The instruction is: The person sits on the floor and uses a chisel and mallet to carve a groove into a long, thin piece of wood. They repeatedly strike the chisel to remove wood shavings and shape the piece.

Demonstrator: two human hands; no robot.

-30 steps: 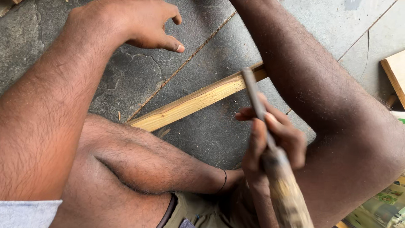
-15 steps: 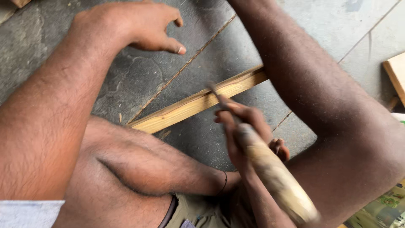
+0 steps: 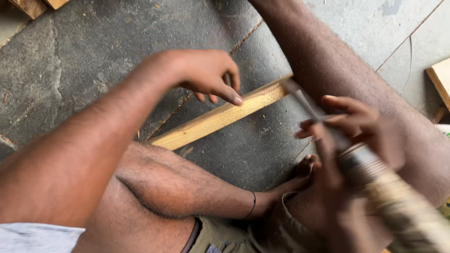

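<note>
Grey stone floor (image 3: 93, 61) lies under a seated person's bare legs. One pale wooden strip (image 3: 220, 117), long, narrow and speckled with small dark dots, rests diagonally on it between the legs. One left hand (image 3: 201, 75) hovers above the strip, fingers loosely curled, holding nothing. One right hand (image 3: 356, 136), blurred, grips one long-handled tool (image 3: 337, 136) just beside the strip.

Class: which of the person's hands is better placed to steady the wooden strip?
Left, probably. The left hand hovers just above the wooden strip, fingertips nearly touching it, while the right hand is occupied holding a chisel-like tool.
</note>
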